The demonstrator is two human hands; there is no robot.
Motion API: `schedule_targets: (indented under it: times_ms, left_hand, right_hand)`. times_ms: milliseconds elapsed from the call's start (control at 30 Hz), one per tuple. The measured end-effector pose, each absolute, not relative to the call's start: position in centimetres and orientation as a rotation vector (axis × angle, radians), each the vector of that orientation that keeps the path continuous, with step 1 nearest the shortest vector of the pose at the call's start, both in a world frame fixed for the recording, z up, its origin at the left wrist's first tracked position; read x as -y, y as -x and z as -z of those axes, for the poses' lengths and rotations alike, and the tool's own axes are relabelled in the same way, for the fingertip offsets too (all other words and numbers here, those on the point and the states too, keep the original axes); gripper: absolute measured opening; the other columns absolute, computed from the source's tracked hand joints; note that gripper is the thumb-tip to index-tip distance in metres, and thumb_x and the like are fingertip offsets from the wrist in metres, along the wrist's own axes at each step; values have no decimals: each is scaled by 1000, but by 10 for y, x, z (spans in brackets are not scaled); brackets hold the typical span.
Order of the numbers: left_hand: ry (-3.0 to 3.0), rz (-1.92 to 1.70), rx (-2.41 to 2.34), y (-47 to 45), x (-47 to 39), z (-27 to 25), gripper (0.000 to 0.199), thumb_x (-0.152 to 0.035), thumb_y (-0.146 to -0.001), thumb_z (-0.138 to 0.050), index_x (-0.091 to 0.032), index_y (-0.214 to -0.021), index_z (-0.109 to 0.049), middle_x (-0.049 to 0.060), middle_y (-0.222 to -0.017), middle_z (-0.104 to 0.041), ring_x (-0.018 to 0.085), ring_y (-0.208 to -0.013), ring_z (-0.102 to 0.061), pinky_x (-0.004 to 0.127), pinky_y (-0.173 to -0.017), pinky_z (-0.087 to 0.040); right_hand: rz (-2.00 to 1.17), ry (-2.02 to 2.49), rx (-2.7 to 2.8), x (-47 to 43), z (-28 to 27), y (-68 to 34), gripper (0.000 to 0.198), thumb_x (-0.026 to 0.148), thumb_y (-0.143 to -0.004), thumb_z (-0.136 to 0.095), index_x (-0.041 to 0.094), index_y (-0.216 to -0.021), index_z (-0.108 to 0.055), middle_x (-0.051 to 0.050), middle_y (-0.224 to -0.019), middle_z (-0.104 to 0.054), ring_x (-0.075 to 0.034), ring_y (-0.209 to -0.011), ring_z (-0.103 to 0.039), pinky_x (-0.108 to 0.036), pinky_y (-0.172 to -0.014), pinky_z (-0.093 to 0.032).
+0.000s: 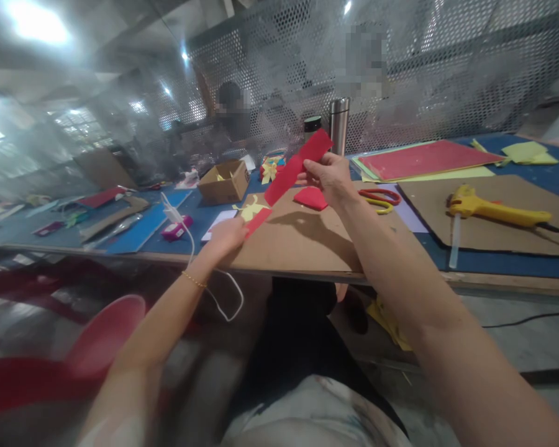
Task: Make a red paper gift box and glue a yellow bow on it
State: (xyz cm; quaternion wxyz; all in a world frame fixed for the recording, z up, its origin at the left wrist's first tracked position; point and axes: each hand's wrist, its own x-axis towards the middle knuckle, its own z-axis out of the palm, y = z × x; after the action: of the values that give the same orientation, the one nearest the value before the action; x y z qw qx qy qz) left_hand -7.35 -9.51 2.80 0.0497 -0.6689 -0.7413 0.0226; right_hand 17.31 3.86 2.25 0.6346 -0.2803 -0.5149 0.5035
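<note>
My right hand (333, 177) pinches a long red paper strip (284, 179) above the cardboard sheet, its upper end slanting away to the right. A shorter red paper piece (259, 221) extends from the fingers of my left hand (228, 237), close to the strip's lower end. Whether the two red parts are joined, I cannot tell. Beside my left hand lies a yellow paper cutout (252, 210). Under my right hand, a red paper piece (311, 197) rests on the cardboard sheet (302, 245). Scissors with red and yellow handles (382, 200) lie right of it.
A yellow glue gun (498, 210) lies on another cardboard piece (428, 205) at right. Behind stand a steel bottle (339, 121) and a small cardboard box (223, 183). Red sheets (428, 162) are stacked at back right. A white cable (190, 239) hangs over the table edge.
</note>
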Motion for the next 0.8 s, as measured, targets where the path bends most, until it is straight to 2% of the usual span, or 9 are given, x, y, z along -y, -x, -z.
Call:
schedule_targets:
  times_ms: [100,233,300,367,433,500,600,667,800]
  left_hand:
    - [1999,-103,2095,66,105,-31,29,-28,-103,-56,-12,-116,-76,25,-119,-74,37,-109,-74,43,-89,-57]
    - [1958,409,1830,57,105,-43,41,-37,-102,-64,-14,-136,-70,23,-130,-69,34,-108,-72,40,-86,-57]
    - [1956,674,1689,51,100,-48,57,-39,-98,-74,-16,-149,-62,22,-143,-63,33,-116,-69,39,-90,-57]
    - [2082,766,1574,43,95,-48,61,-36,-95,-78,-19,-151,-61,17,-143,-64,29,-119,-67,38,-96,-55]
    - [2242,698,1491,32,95,-40,40,-30,-100,-72,-19,-138,-70,14,-128,-72,27,-114,-67,40,-98,-53]
    - [2297,549,1419,20,101,-27,21,-25,-104,-62,-17,-114,-79,13,-109,-75,30,-108,-66,45,-94,-50]
    - [2273,442,1267,7,115,-5,23,-18,-104,-57,-14,-95,-77,16,-95,-73,32,-101,-63,46,-86,-46]
    - [2284,403,1159,3,123,7,23,-11,-101,-56,-14,-89,-75,16,-90,-71,32,-95,-62,45,-82,-43]
    - [2312,329,1044,-4,130,20,26,-2,-98,-55,-14,-86,-74,14,-83,-68,29,-87,-60,42,-78,-41]
  right_hand:
    - [-1169,610,1167,-33,-26,-172,20,23,-83,-82,21,-92,-65,-1,-83,-77,-19,-82,-81,-27,-70,-67]
    - [-1193,607,1213,-8,-27,-167,28,30,-76,-89,20,-90,-67,-4,-87,-79,-21,-83,-81,-31,-74,-67]
    - [-1228,594,1256,11,-24,-167,34,35,-70,-93,19,-89,-70,-6,-88,-81,-22,-83,-81,-33,-76,-67]
    - [-1267,568,1309,30,-17,-172,42,42,-64,-97,19,-91,-74,-7,-90,-82,-24,-86,-81,-37,-81,-67]
    - [-1288,562,1370,47,-8,-185,45,48,-60,-98,20,-89,-77,-7,-90,-83,-26,-89,-80,-41,-86,-66]
    - [-1289,613,1455,60,3,-204,41,49,-62,-96,21,-87,-79,-8,-90,-83,-27,-90,-80,-43,-88,-65]
    - [-1140,839,1674,77,19,-239,26,42,-76,-87,22,-91,-82,-8,-88,-83,-27,-87,-79,-43,-86,-64]
    - [-847,993,1798,88,28,-260,19,32,-86,-75,23,-101,-82,-9,-96,-83,-28,-91,-78,-45,-87,-63]
    - [-142,981,1890,117,37,-280,35,12,-90,-57,23,-115,-79,-14,-115,-79,-33,-113,-72,-50,-98,-57]
